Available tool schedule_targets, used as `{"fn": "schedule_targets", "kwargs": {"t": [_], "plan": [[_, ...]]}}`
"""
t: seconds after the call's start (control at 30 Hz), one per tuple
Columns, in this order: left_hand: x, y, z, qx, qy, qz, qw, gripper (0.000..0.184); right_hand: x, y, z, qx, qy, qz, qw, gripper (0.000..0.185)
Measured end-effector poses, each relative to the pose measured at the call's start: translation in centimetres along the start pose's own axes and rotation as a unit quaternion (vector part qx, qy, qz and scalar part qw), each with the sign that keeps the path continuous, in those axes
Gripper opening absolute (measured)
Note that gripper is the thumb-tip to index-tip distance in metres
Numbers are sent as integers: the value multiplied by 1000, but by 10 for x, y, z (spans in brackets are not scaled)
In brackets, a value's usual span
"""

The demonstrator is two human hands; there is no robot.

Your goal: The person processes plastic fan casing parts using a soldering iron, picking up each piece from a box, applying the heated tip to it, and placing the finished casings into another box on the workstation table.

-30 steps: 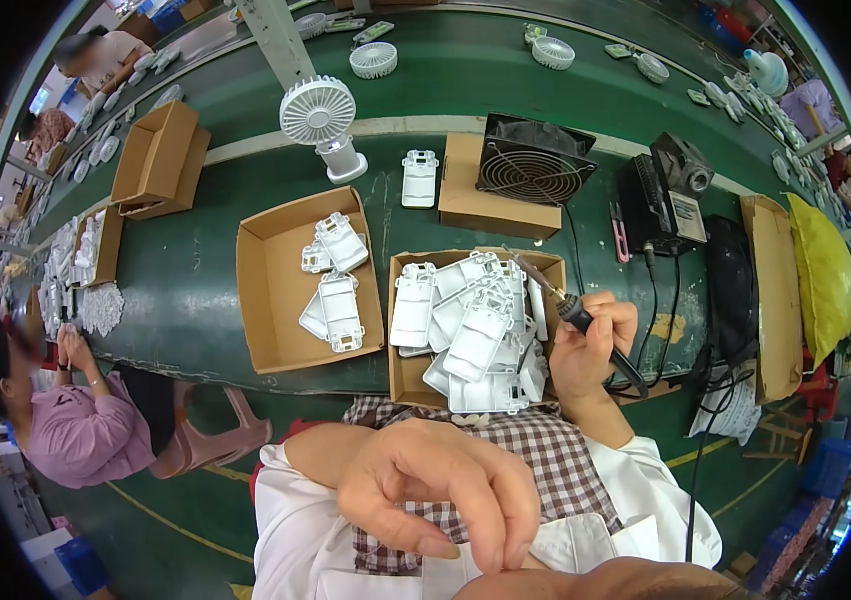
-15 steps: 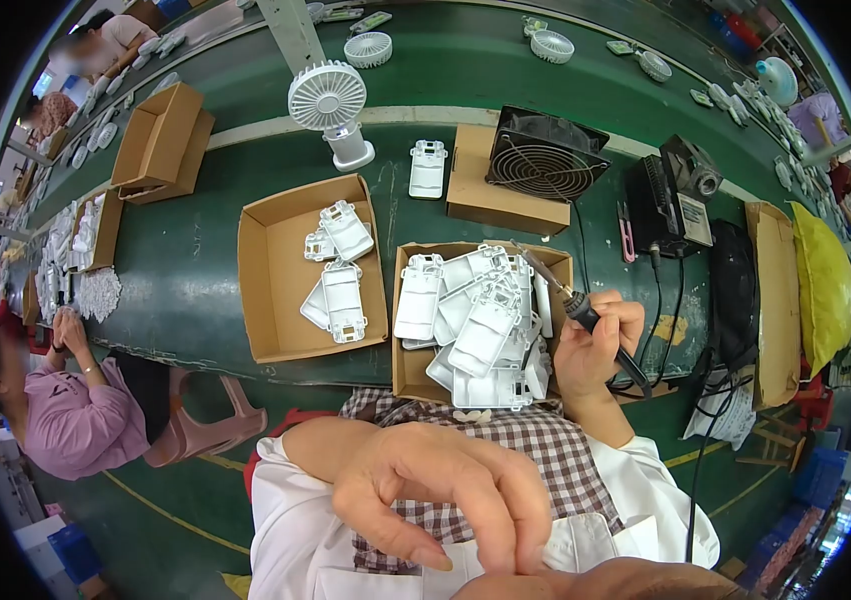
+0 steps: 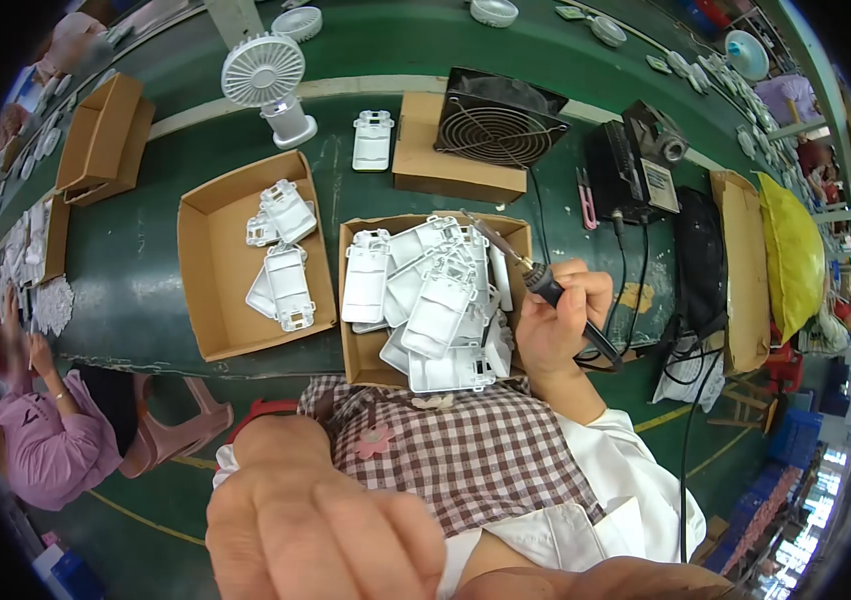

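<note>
My right hand is closed round the black handle of a soldering iron. The iron's metal tip points up and left over a cardboard box of white plastic housings. Close to the camera at the bottom left, my left hand is raised before my chest. Its fingers look loosely bent, with nothing visible in them; their tips are out of sight. A second cardboard box, to the left, has several white housings in it. One more housing lies on the green bench behind.
A white fan stands at the back. A black metal-grilled fan leans on a carton. Pink-handled tweezers and a black soldering station with cables are at the right. A co-worker in a purple shirt sits at the left.
My left hand has moved left and down, closer to the camera. The view has shifted, so the bench things appear further left and higher. My right hand still holds the soldering iron.
</note>
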State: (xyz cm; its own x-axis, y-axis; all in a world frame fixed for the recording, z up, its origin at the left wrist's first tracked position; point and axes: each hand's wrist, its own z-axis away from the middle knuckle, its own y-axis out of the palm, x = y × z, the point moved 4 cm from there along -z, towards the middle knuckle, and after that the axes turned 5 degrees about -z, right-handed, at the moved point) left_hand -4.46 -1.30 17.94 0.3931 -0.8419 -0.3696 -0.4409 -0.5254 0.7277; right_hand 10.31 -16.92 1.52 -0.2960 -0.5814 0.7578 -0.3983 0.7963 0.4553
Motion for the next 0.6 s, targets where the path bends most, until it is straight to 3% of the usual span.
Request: {"fn": "schedule_targets", "kwargs": {"t": [0.17,0.23,0.27,0.3,0.6], "plan": [[-2,-8,1,92,51,-43,994,7,1,4,-1,-2,3,28,1000,20],[4,3,0,-56,-23,9,998,7,1,1,-1,3,1,17,1000,19],[9,23,7,-253,13,-28,967,6,0,1,-1,7,-3,1,1000,17],[10,20,9,-257,14,-28,966,6,0,1,0,9,1,1,1000,17],[-3,-13,8,53,39,-70,995,6,-1,0,-1,3,4,8,1000,20]]}}
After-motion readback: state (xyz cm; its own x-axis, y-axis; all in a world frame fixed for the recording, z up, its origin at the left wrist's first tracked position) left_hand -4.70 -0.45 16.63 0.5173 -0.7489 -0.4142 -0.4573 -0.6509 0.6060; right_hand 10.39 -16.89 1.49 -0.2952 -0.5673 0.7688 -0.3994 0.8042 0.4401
